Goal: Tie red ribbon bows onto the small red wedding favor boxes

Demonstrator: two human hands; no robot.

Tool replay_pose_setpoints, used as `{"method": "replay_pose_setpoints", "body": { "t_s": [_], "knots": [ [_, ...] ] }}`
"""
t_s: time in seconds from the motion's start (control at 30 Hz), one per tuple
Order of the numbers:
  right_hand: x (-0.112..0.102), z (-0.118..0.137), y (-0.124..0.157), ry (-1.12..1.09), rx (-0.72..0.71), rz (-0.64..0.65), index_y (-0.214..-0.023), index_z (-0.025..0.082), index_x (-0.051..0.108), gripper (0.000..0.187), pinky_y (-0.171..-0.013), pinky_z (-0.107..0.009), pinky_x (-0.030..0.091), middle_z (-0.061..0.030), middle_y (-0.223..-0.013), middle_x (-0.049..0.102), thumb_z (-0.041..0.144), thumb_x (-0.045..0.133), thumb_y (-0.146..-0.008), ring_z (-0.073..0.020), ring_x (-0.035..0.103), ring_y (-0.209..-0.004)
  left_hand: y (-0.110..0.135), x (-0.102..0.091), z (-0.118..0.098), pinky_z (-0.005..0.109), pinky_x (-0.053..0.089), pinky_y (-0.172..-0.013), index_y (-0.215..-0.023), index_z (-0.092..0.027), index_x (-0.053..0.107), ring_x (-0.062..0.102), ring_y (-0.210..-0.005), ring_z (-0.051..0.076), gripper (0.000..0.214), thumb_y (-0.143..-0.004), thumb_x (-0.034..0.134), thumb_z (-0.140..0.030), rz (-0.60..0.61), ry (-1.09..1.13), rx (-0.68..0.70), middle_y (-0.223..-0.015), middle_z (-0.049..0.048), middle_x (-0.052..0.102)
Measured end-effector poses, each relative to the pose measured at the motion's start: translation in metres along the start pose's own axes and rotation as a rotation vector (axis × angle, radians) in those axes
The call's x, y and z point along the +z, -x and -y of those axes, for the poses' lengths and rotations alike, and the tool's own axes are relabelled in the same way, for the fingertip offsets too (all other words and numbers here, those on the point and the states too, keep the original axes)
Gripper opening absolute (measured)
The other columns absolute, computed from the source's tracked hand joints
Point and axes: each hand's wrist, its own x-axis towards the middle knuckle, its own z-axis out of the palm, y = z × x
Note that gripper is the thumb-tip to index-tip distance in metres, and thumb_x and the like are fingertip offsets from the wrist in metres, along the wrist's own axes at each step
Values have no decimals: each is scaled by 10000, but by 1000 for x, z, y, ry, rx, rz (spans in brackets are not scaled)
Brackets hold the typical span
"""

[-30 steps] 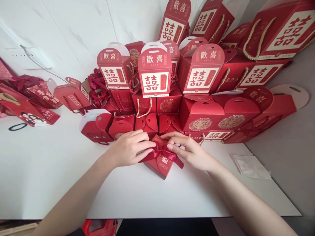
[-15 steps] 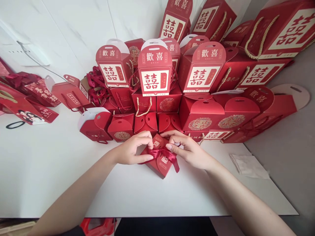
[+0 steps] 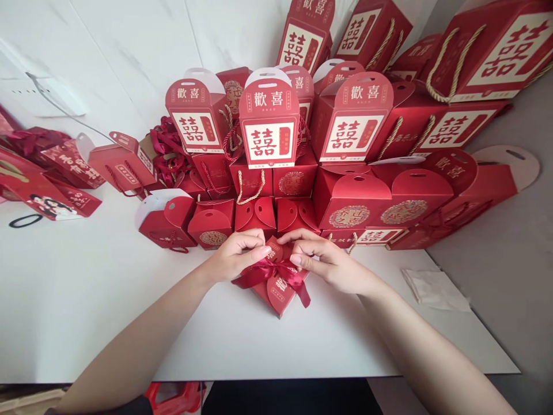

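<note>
White bench (image 3: 207,346) has red boxes (image 3: 270,127) stacked toward its back edge, ribbon-tied box (image 3: 275,301) sits clear of the front edge, left hand (image 3: 235,253) curled and right hand (image 3: 330,265) bent at its bow (image 3: 276,267), can't tell if either grips ribbon.

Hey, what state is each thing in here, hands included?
Small front box: top flaps folded over
Ribbon: knotted across it, one end hanging loose
Left hand: fingers curled, grip unclear
Right hand: fingers bent, grip unclear
Leftmost front-row box: flaps spread open
Black band: lying in a loop
</note>
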Motion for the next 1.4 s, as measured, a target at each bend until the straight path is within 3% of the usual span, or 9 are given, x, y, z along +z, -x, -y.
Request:
{"method": "replay_pose_setpoints", "body": {
  "t_s": [0.2, 0.33, 0.47, 0.6, 0.8, 1.07, 1.27, 1.4],
  "knots": [
    [-4, -7, 0, -52, 17, -17, -750, 188, 623, 282, -1028, -359, 416, -59, -1283, 566, 341, 543, -973, -199, 558, -1185, 0, 0, 3, 250, 395, -650, -658, -142, 585, 456, -675, 93, 302, -770, 755, -364, 31, 68, 28, -753, -19, 460],
    [-5, -6, 2, -81, 35, -1, -792, 193, 647, 250, -1038, -369, 407, -56, -1332, 558, 331, 544, -974, -207, 546, -1216, 1, -5, 0, 245, 376, -597, -700, -145, 690, 450, -626, 84, 234, -840, 681, -333, 55, 88, -25, -722, -16, 458],
    [-3, -4, 3, -102, 38, 22, -782, 182, 636, 274, -1018, -370, 419, -64, -1340, 543, 328, 524, -984, -208, 554, -1195, 3, -8, -10, 246, 346, -571, -584, -127, 605, 412, -587, 74, 336, -860, 639, -314, 139, 114, -79, -689, -22, 444],
    [2, -6, 1, -84, 6, -14, -718, 176, 595, 274, -1041, -353, 396, -62, -1288, 542, 326, 595, -947, -197, 548, -1199, 4, -4, -12, 238, 339, -574, -556, -129, 576, 402, -585, 67, 332, -810, 711, -294, 79, 19, -106, -668, -35, 420],
    [2, -15, -1, -94, -61, -42, -715, 171, 594, 273, -989, -350, 427, -67, -1224, 545, 301, 585, -954, -181, 580, -1115, 4, 2, 8, 232, 340, -518, -499, -125, 552, 448, -536, 60, 396, -840, 685, -276, -3, 228, -67, -629, -25, 463],
    [-2, -31, 0, -266, -106, -5, -718, 173, 628, 246, -982, -346, 416, -61, -1206, 532, 281, 613, -938, -183, 540, -1131, 5, 3, 30, 258, 346, -517, -486, -131, 543, 442, -527, 74, 418, -830, 679, -325, 53, 406, -1, -631, -20, 430],
    [-3, -31, 0, -287, -46, 21, -684, 161, 574, 333, -912, -344, 443, -78, -1229, 563, 336, 556, -967, -184, 569, -1054, 4, -4, 21, 262, 334, -548, -519, -132, 547, 435, -554, 80, 376, -815, 701, -305, 72, 303, 6, -648, -15, 462],
    [1, -18, 0, -119, -67, -52, -915, 198, 620, 168, -918, -345, 454, -77, -1199, 592, 334, 542, -975, -187, 577, -1077, 3, -6, 10, 249, 279, -539, -534, -136, 485, 360, -578, 77, 385, -751, 756, -303, 71, 88, -10, -654, -32, 411]
  ]
}}
